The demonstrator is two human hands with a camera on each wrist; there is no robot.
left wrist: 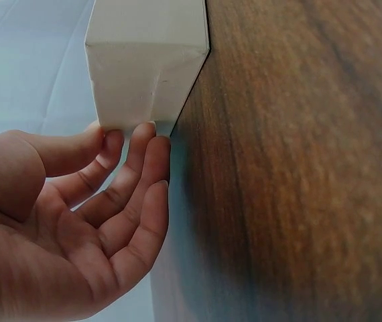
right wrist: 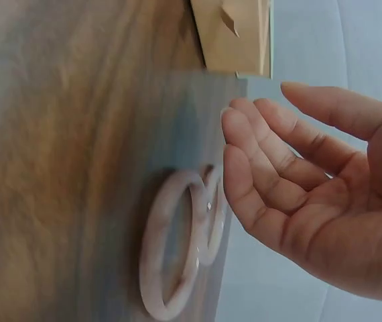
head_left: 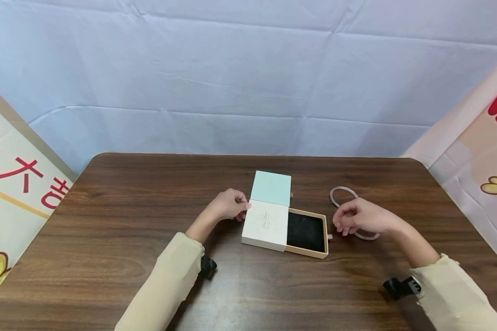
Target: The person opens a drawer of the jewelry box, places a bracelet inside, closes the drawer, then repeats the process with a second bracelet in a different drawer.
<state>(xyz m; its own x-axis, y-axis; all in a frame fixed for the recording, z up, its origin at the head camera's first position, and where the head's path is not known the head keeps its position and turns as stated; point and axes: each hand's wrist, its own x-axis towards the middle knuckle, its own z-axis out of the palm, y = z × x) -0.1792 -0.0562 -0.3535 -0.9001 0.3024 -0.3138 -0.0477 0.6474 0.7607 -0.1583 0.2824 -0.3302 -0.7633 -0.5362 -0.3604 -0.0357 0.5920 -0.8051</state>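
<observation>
A white gift box [head_left: 266,224] with a printed lid lies on the table, its drawer [head_left: 306,232] slid out to the right and lined in black. My left hand [head_left: 232,205] holds the sleeve's left end, thumb at the top edge and fingertips along the end wall [left wrist: 144,87]. To the right of the drawer's pull tab [head_left: 329,236], my right hand [head_left: 364,216] hovers with loosely curled fingers and nothing in them. Beneath and behind it lie two pale pinkish bangles [right wrist: 152,251], partly hidden by the hand in the head view.
Directly behind the white box is a mint-green box [head_left: 271,187] with a small tab on its right side. The wooden table [head_left: 149,184] ends at a pale cloth backdrop [head_left: 232,92]. Printed banners [head_left: 29,184] hang at both sides.
</observation>
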